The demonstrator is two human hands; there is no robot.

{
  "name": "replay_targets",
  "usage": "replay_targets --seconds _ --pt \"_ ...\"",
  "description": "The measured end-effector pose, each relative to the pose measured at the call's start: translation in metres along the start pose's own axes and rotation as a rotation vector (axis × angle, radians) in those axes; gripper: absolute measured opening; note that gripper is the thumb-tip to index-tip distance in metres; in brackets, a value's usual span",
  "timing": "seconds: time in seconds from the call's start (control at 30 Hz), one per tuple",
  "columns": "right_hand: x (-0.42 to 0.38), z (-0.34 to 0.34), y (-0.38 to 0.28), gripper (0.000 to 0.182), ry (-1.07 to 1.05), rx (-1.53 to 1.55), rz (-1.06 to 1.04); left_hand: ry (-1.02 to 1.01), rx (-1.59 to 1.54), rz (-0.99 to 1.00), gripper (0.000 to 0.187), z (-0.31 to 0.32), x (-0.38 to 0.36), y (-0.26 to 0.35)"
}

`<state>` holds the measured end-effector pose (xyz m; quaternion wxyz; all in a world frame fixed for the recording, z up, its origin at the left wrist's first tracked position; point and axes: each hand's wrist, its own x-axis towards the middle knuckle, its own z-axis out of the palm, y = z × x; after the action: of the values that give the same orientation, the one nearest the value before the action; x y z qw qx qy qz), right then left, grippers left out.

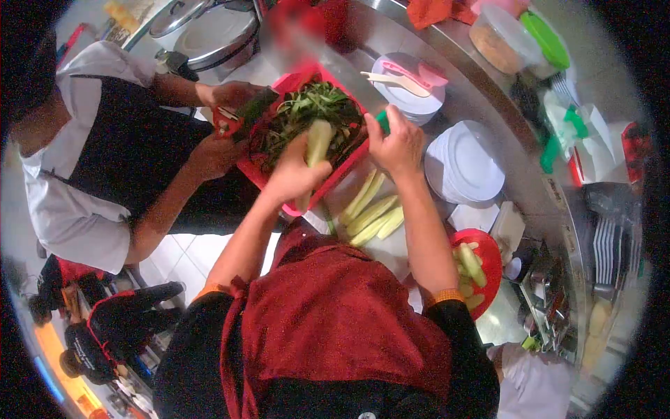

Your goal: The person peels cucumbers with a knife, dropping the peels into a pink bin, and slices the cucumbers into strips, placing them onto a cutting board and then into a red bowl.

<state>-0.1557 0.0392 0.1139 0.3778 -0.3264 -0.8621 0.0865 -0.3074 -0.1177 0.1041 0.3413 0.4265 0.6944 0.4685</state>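
My left hand [296, 174] is wrapped round a pale peeled cucumber [319, 142], tilted over a red basket [343, 171]. Dark and light green peelings [321, 101] fill the basket. At its right edge, my right hand [396, 143] grips a green-handled tool [382, 121]; its working end is too blurred to name. Several peeled cucumbers [377, 218] lie on the counter below my right hand. Across the basket, a co-worker's hands hold an unpeeled dark green cucumber [257, 105] and a red peeler [227, 124].
White plates [466, 164] are stacked to the right, with another stack [408, 91] behind carrying pink and cream spoons. A red dish [494, 262] with cucumber pieces sits by my right forearm. Large lidded pots [216, 35] stand at the back left. The co-worker [118, 146] is close on my left.
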Motion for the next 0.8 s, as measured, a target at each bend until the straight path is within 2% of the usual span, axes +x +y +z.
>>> replay_targets --seconds 0.07,0.17,0.2,0.27,0.3,0.4,0.5,0.53,0.57,0.6,0.63,0.73,0.8 --pt "0.0 0.005 0.01 0.03 0.02 0.042 0.006 0.106 0.118 -0.04 0.059 0.016 -0.003 -0.025" --pt "-0.019 0.014 0.027 0.034 -0.235 0.037 0.173 0.174 0.243 -0.163 0.059 0.018 0.017 -0.068" --pt "-0.028 0.014 0.03 0.034 -0.233 0.036 0.182 0.166 0.247 -0.162 0.059 0.015 0.021 -0.071" --pt "-0.049 0.01 0.035 0.038 -0.374 0.122 0.361 0.097 0.072 -0.357 0.059 0.01 0.033 -0.077" --pt "-0.065 0.009 0.039 0.038 -0.373 0.123 0.373 0.173 0.252 -0.198 0.061 0.011 0.037 -0.084" --pt "-0.113 -0.01 0.046 0.042 -0.388 0.169 0.469 0.047 0.269 -0.276 0.065 0.008 0.062 -0.102" --pt "-0.157 -0.047 0.036 0.04 -0.459 0.291 0.567 0.123 0.815 0.349 0.072 0.013 0.122 -0.235" --pt "-0.173 -0.057 0.038 0.04 -0.442 0.289 0.603 0.087 0.817 0.366 0.072 0.015 0.112 -0.204" --pt "-0.19 -0.067 0.04 0.039 -0.429 0.325 0.641 0.109 0.709 0.154 0.073 0.011 0.092 -0.139" --pt "-0.207 -0.075 0.039 0.038 -0.413 0.361 0.678 0.128 0.604 -0.056 0.074 0.014 0.079 -0.1" --pt "-0.21 -0.095 0.026 0.038 -0.398 0.403 0.78 0.09 0.612 -0.037 0.074 0.014 0.08 -0.103" --pt "-0.247 -0.121 0.014 0.037 -0.301 0.312 0.853 0.059 0.742 -0.054 0.073 0.013 0.084 -0.101" --pt "-0.268 -0.129 0.007 0.033 -0.234 0.338 0.918 0.024 0.726 -0.078 0.071 0.022 0.058 -0.047"
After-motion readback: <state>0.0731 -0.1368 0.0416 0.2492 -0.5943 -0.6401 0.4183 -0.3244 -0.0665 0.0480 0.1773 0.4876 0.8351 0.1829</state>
